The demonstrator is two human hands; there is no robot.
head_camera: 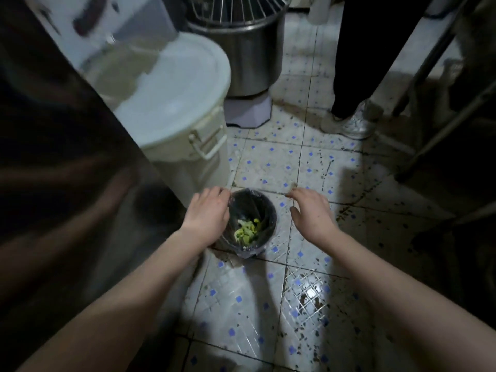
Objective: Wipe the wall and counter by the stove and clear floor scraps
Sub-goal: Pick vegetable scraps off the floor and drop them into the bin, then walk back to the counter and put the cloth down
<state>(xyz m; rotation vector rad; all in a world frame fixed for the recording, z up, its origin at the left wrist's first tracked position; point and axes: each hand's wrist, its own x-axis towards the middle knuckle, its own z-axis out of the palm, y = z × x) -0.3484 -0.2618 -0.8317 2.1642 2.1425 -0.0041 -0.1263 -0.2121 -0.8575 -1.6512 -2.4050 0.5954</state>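
Green scraps point(245, 232) sit inside the lined black bin point(272, 217) on the tiled floor point(268, 167). My left hand point(206, 212) curls over the bin's left rim. My right hand point(311, 210) hovers just beside it, loose and empty. I'd grip both sides and lift level so the liner doesn't tear.

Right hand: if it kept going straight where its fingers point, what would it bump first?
Probably the tiled floor beyond the small bin; the right hand points forward and left. Depth is unclear, so the white bucket might come first.
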